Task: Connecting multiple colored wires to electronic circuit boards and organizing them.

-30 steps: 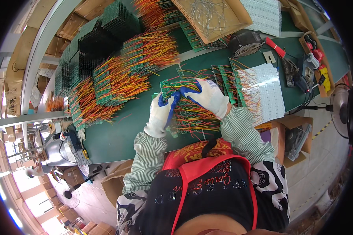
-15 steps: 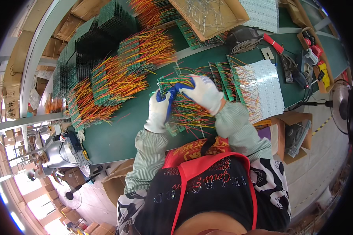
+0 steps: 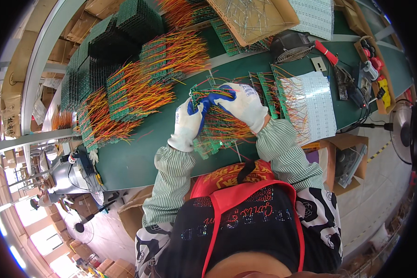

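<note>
My left hand (image 3: 188, 124), in a white glove with blue-coated fingers, is closed on the left end of a green circuit board (image 3: 195, 94). My right hand (image 3: 242, 104), gloved alike, has its fingers closed around the yellow and red wires (image 3: 211, 91) along that board. The two hands meet in front of me, thumbs close together, so the fingers partly hide the board. Beneath them lies a pile of wired circuit boards (image 3: 224, 129) on the green table (image 3: 125, 167).
Stacks of boards with orange and yellow wires (image 3: 141, 95) fill the left, with bare board stacks (image 3: 139, 28) behind. To the right lie white panels (image 3: 314, 104) and a small black fan (image 3: 289, 46). A cardboard tray of metal pins (image 3: 252, 18) sits at the back.
Both hands have shifted slightly and the left wrist has turned a little. The fingers remain on the circuit board and its wires.
</note>
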A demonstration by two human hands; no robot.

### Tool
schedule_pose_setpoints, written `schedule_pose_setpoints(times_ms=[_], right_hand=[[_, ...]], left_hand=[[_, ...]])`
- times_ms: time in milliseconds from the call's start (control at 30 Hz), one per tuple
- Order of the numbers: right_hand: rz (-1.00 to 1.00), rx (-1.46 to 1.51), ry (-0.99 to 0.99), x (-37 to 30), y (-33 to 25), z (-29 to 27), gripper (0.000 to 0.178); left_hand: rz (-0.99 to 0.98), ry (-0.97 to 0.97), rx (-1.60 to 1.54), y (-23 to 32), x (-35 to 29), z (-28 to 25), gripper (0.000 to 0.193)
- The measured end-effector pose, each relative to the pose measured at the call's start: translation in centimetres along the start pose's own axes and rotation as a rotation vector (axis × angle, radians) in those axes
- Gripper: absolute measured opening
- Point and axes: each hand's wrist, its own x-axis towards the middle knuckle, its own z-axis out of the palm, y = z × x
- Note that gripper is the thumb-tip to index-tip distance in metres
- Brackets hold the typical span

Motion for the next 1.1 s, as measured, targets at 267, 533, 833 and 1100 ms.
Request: schedule_pose_setpoints(times_ms=[267,533,833,1100], right_hand=[[0.077,-0.219,0.154,-0.1,-0.4,1.5,0.049],[0.065,-0.172,0.059,1.3,0.3,1.2,0.047],[0.212,0.482,-0.266,-0.3,3.5,-0.5,0.067],[0.241,0.585,-0.479,-1.1,2.1,0.3,0.046]], left_hand=[[-0.03,0.188,0.069,-1.0,0.3,2.5,0.019],[-0.08,0.174,0.3,0.4,1.1,2.1,0.022],[-0.23,0.006,-0.526,1.6,0.2,-0.9,0.024],[-0.18,-0.193,-0.672,0.5,-1.1,-1.0,0.031]])
